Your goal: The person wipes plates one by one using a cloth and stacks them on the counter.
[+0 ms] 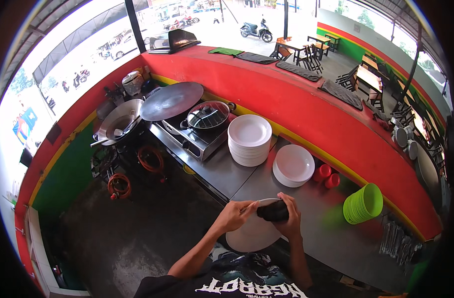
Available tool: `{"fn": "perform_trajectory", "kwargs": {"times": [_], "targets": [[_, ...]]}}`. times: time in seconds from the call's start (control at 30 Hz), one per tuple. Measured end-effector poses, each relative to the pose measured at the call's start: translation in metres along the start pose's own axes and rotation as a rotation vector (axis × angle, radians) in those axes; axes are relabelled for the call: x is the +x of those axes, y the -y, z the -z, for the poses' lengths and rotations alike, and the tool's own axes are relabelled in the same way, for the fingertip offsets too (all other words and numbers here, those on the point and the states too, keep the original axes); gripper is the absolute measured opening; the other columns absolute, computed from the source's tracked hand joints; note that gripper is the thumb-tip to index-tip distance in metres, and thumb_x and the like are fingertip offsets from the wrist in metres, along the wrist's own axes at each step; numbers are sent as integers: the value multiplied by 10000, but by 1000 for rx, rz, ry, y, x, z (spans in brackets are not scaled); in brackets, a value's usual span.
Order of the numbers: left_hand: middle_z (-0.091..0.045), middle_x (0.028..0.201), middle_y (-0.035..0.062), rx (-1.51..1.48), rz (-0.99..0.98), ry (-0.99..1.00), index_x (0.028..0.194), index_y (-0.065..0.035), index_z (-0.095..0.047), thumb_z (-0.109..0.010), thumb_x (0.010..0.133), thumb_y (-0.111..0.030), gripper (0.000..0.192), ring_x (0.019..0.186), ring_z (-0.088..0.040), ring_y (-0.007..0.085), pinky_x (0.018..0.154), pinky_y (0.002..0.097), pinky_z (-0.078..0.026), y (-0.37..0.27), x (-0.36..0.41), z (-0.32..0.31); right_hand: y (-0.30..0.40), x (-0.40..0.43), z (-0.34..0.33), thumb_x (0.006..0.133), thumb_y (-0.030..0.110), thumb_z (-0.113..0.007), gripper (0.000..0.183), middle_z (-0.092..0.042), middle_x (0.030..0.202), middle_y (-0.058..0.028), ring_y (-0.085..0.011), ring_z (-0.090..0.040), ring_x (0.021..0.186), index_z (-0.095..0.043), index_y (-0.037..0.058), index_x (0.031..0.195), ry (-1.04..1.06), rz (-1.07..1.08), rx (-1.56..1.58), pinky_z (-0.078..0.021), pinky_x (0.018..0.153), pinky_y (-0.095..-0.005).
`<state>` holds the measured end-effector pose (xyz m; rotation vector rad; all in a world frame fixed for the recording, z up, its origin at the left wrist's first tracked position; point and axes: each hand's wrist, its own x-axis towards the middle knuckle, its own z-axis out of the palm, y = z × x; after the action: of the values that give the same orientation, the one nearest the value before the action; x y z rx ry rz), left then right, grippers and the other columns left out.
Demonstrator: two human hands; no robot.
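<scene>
My left hand (237, 216) grips the left side of the rim of a white plate (253, 235), which is tilted close to my body. My right hand (291, 218) holds a dark cloth (273, 211) against the plate's far rim. Beyond my hands, a tall stack of white plates (249, 139) stands on the metal counter. A shorter stack of white plates (293, 165) is nearer, to its right. Two red cups (323, 171) stand beside that shorter stack. Part of the held plate is hidden by my fingers and the cloth.
A gas stove (197, 143) with a lidded pan (208, 115) stands left of the plates. Further left is a wok (119, 123) with utensils. Green stacked bowls (363, 204) and cutlery (398, 242) lie rightward. A red low wall (271, 97) bounds the counter.
</scene>
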<state>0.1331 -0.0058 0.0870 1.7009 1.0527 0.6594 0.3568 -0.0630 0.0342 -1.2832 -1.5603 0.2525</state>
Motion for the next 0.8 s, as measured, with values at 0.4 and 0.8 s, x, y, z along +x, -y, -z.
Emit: {"fn": "perform_trajectory", "kwargs": {"times": [0.4, 0.8], "targets": [[-488, 731, -63, -299, 91, -216, 1097, 7, -741, -565, 1072, -408, 451, 687, -443, 37, 595, 239, -386, 53, -10, -13, -17, -18, 9, 664, 60, -880, 781, -689, 1163, -118, -267, -673, 1074, -568, 53, 1380, -105, -193, 85, -530, 959, -400], [-694, 1196, 108, -766, 484, -41, 1289, 20, -646, -510, 1082, -386, 476, 1044, -661, 168, 914, 324, -535, 77, -14, -21, -32, -60, 13, 929, 320, -649, 786, -635, 1238, -260, -399, -617, 1203, -293, -80, 1505, -537, -78, 1079, -462, 1062, -503]]}}
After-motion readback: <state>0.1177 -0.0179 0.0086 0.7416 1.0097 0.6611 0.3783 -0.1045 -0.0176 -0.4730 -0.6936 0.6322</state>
